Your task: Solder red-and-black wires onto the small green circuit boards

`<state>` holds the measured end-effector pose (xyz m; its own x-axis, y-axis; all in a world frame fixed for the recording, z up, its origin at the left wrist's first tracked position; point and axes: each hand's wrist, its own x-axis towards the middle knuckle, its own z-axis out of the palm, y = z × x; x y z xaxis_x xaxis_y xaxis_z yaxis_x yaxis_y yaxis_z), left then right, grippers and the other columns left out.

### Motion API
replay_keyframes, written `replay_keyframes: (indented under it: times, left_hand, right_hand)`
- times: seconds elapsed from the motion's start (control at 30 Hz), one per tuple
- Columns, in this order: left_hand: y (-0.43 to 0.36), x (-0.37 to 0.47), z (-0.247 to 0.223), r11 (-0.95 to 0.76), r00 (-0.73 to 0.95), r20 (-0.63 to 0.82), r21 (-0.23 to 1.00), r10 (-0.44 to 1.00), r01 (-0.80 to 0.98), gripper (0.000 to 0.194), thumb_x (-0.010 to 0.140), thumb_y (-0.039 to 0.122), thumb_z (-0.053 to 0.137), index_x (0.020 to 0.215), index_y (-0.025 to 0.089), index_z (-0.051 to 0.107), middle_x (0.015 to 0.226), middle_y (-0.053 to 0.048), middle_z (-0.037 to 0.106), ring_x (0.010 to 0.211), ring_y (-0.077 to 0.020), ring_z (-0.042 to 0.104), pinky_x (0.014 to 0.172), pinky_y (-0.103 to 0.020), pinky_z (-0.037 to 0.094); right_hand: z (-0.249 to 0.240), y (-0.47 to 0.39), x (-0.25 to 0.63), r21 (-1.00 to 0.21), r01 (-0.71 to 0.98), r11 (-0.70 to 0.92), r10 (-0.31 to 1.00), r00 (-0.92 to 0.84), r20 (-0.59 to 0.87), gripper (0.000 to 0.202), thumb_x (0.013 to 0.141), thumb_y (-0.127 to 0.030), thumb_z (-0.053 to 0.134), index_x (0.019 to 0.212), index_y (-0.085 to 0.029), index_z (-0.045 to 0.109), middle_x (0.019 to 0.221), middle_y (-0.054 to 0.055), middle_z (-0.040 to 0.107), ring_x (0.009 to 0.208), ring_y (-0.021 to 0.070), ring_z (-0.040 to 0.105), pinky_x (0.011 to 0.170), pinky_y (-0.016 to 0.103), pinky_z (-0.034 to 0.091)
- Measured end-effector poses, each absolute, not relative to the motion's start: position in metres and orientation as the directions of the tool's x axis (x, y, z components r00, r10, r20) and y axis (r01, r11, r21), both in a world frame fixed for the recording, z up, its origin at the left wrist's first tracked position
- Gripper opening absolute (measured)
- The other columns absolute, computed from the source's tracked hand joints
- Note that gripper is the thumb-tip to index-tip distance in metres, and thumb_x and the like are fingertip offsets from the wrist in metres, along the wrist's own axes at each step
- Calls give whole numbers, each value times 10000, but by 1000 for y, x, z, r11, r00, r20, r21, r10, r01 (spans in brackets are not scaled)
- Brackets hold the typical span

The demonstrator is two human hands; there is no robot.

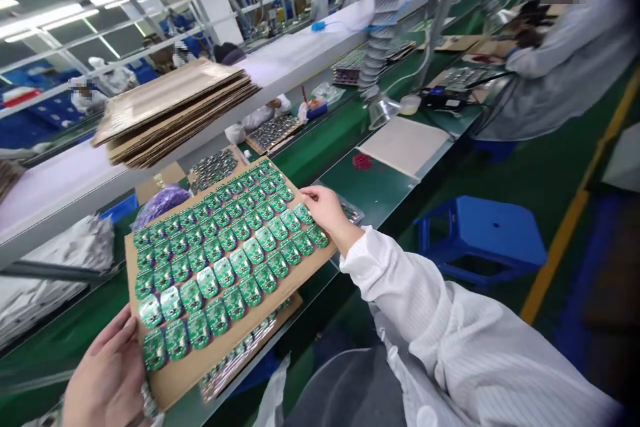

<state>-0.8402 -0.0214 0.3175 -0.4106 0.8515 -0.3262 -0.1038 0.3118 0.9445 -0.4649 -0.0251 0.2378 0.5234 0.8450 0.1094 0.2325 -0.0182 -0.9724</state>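
Between my two hands is a flat cardboard sheet point(200, 370) covered with rows of small green circuit boards point(227, 240). My left hand point(105, 367) grips its near left edge, thumb along the side and the other fingers partly hidden underneath. At the far right edge, my right hand point(327, 210) pinches the cardboard, the fingers beneath out of sight. The sheet is held tilted above the green workbench. Below its near edge shows another layer of boards on cardboard point(250, 347), partly covered.
A stack of cardboard sheets point(175, 113) lies on the shelf to the left. A ringed exhaust duct point(383, 20) hangs over the bench. A white mat point(405, 147) lies farther right. A blue stool point(487, 237) stands on the floor, and a co-worker point(570, 73) sits beyond it.
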Motion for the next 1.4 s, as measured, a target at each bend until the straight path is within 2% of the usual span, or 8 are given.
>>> replay_keyframes:
  times: [0.13,0.3,0.5,0.67,1.03,1.17,1.4]
  left_hand:
    - [-31,-739,315,309,-376,-331,943,865,-121,319,835,-5,506,949,199,722,831,-5,740,654,-97,684,594,-144,577]
    - [-55,-595,292,347,-341,-379,925,860,-155,289,842,0,513,933,180,719,816,-16,730,683,-98,677,703,-179,587]
    - [-66,-449,236,427,-152,-467,873,871,-235,253,841,-10,489,867,133,695,821,-34,724,691,-99,680,819,-231,584]
    - [-58,-356,180,486,-70,-515,840,855,-242,280,831,-20,474,926,139,685,823,-39,724,686,-108,680,903,-313,568]
    - [-22,-227,59,543,-16,-563,805,826,-240,213,820,30,542,946,138,675,889,-55,720,770,-119,677,936,-336,523]
    - [-11,-201,38,551,-35,-573,801,819,-233,170,847,85,594,1007,123,642,911,-41,696,810,-130,662,877,-340,541]
    - [-3,-163,28,571,-52,-589,799,807,-190,145,846,88,617,986,126,633,881,-14,674,774,-119,642,780,-289,535]
  right_hand:
    - [239,-57,-369,-967,250,-43,819,563,110,216,946,-341,583,1043,-155,634,1068,60,652,954,167,634,871,385,546]
    - [229,-109,-229,-958,268,-101,791,606,86,225,943,-345,587,1047,-151,634,1071,61,651,960,171,634,875,391,544]
    - [208,-171,-84,-933,278,-230,735,678,21,242,945,-361,582,1057,-153,632,1061,60,651,932,166,636,855,382,548]
    - [166,-195,-1,-917,258,-306,666,745,-12,261,940,-376,587,1063,-150,631,1075,63,649,955,176,633,866,393,543]
    - [47,-169,123,-890,166,-424,609,780,-144,275,944,-373,581,1097,-147,613,1085,65,636,944,175,630,841,384,551]
    - [25,-147,159,-883,185,-432,637,755,-153,277,942,-372,584,1103,-148,612,1099,68,633,960,179,628,852,391,549]
    - [2,-104,218,-876,235,-420,711,686,-157,286,938,-371,591,1113,-145,609,1106,70,631,971,185,627,857,399,548]
